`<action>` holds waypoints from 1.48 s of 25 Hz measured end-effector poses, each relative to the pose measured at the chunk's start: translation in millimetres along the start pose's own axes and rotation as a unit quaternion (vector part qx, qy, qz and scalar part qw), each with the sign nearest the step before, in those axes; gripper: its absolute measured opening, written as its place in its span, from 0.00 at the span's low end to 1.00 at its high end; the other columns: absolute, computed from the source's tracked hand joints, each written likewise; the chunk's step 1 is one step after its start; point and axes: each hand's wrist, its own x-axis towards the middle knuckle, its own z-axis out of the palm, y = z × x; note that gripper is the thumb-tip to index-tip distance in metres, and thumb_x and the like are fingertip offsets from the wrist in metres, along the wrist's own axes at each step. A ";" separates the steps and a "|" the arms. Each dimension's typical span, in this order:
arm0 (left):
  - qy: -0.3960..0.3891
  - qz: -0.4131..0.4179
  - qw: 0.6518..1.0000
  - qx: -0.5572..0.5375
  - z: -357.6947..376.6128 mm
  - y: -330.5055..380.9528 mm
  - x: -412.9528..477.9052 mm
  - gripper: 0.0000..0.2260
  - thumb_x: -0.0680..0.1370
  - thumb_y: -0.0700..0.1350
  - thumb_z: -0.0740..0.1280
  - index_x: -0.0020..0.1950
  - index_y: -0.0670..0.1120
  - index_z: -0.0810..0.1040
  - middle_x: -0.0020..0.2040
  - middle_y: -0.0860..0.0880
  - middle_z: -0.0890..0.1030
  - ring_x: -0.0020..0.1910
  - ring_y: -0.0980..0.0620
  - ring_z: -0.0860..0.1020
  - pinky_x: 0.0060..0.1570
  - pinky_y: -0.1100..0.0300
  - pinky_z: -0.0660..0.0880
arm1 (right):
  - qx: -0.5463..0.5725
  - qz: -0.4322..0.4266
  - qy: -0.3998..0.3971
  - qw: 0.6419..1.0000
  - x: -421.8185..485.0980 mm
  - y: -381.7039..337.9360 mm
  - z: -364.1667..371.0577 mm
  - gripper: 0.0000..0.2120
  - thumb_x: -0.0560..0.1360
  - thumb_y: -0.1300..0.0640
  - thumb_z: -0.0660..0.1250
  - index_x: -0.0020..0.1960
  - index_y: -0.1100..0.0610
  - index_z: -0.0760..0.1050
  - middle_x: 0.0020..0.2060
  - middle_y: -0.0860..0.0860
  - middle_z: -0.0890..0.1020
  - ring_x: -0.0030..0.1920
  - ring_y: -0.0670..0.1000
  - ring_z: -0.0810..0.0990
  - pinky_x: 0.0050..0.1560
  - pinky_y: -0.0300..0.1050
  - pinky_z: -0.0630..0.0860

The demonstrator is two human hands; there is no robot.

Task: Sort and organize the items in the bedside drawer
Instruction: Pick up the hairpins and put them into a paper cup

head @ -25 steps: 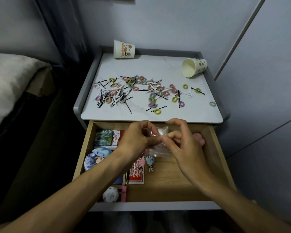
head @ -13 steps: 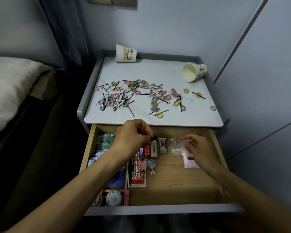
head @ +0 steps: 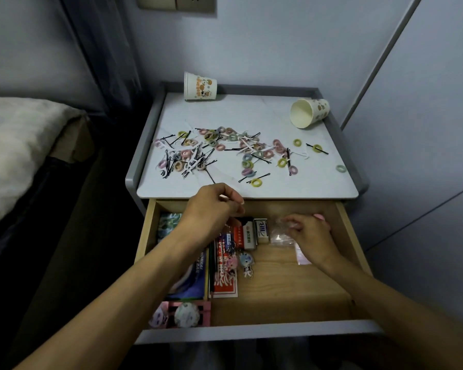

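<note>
Your left hand [head: 211, 209] is hovering over the back of the open drawer [head: 278, 292]. Its fingers [head: 234, 209] are curling in, tips meeting the thumb, and I cannot tell whether they are pinching anything. Your right hand [head: 312, 233] is reaching into the drawer's right side. Its fingers [head: 292, 225] are curling onto the clear bag [head: 278, 236], which is lying on the drawer floor just beside a small white box [head: 261, 231].

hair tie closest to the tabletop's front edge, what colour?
Yellow. The hair tie shows clearly in the head view, the only view here.
</note>
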 end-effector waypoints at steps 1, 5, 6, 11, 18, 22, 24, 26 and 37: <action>0.002 0.003 1.000 0.004 1.1 2.4 -0.4 0.06 0.80 0.37 0.63 0.46 0.45 0.78 0.45 0.46 0.84 0.37 0.49 0.82 0.38 0.55 0.76 | -0.027 -0.020 0.018 0.999 -2.3 -0.3 -5.7 0.13 0.73 0.68 0.70 0.53 0.54 0.84 0.49 0.48 0.85 0.48 0.46 0.80 0.59 0.47 0.77; 0.006 0.028 1.000 0.003 4.8 13.6 -4.4 0.05 0.80 0.37 0.62 0.49 0.44 0.78 0.46 0.46 0.85 0.39 0.48 0.83 0.44 0.52 0.79 | -0.078 -0.090 0.045 0.992 -14.1 -16.8 -37.4 0.12 0.74 0.69 0.68 0.52 0.56 0.83 0.48 0.49 0.83 0.45 0.42 0.77 0.50 0.29 0.73; 0.002 0.031 1.000 -0.006 5.9 17.9 -4.9 0.05 0.80 0.37 0.62 0.50 0.44 0.78 0.47 0.46 0.85 0.40 0.48 0.83 0.44 0.52 0.79 | -0.082 -0.122 0.062 0.987 -14.9 -24.3 -48.1 0.12 0.74 0.69 0.68 0.50 0.56 0.84 0.47 0.50 0.83 0.44 0.42 0.78 0.50 0.29 0.74; 0.005 0.040 0.999 -0.035 -3.8 45.0 -0.9 0.05 0.81 0.37 0.62 0.53 0.41 0.77 0.49 0.45 0.85 0.42 0.47 0.84 0.46 0.50 0.81 | -0.051 -0.162 0.124 0.978 36.3 -58.0 -92.1 0.13 0.76 0.70 0.64 0.54 0.59 0.83 0.53 0.52 0.82 0.52 0.49 0.79 0.56 0.39 0.73; 0.021 0.057 0.997 -0.042 -9.6 68.8 43.4 0.05 0.81 0.37 0.62 0.53 0.42 0.78 0.48 0.46 0.85 0.43 0.46 0.85 0.43 0.55 0.82 | -0.290 -0.056 0.035 0.955 181.3 -52.4 -103.7 0.21 0.80 0.61 0.60 0.72 0.60 0.67 0.78 0.56 0.55 0.75 0.60 0.55 0.71 0.56 0.64; 0.021 0.028 0.997 -0.063 -13.8 46.9 57.0 0.05 0.81 0.38 0.63 0.53 0.43 0.78 0.47 0.47 0.86 0.43 0.46 0.85 0.46 0.52 0.82 | -0.305 -0.002 0.020 0.952 211.7 -45.5 -94.5 0.24 0.77 0.64 0.62 0.73 0.65 0.64 0.78 0.51 0.54 0.75 0.59 0.55 0.70 0.54 0.63; 0.027 0.007 0.995 -0.096 -18.0 39.4 60.6 0.05 0.81 0.38 0.63 0.53 0.43 0.79 0.47 0.46 0.86 0.44 0.45 0.85 0.47 0.52 0.81 | -0.282 -0.001 0.033 0.959 213.2 -45.6 -90.5 0.29 0.75 0.67 0.63 0.74 0.64 0.61 0.78 0.52 0.57 0.75 0.58 0.58 0.68 0.54 0.65; 0.034 0.002 0.994 -0.107 -19.2 36.1 61.8 0.05 0.80 0.38 0.64 0.54 0.42 0.79 0.48 0.46 0.86 0.43 0.45 0.85 0.46 0.53 0.81 | -0.252 -0.012 0.050 0.966 209.5 -51.4 -92.6 0.33 0.73 0.68 0.63 0.76 0.62 0.58 0.76 0.53 0.60 0.74 0.57 0.60 0.69 0.54 0.66; 0.091 0.311 0.925 0.198 11.5 41.8 36.6 0.47 0.66 0.49 0.80 0.77 0.51 0.55 0.72 0.53 0.69 0.67 0.56 0.69 0.60 0.70 0.66 | 0.000 -0.171 -0.054 0.984 70.1 -150.5 -104.0 0.14 0.79 0.61 0.65 0.63 0.57 0.79 0.62 0.47 0.79 0.59 0.45 0.78 0.59 0.40 0.74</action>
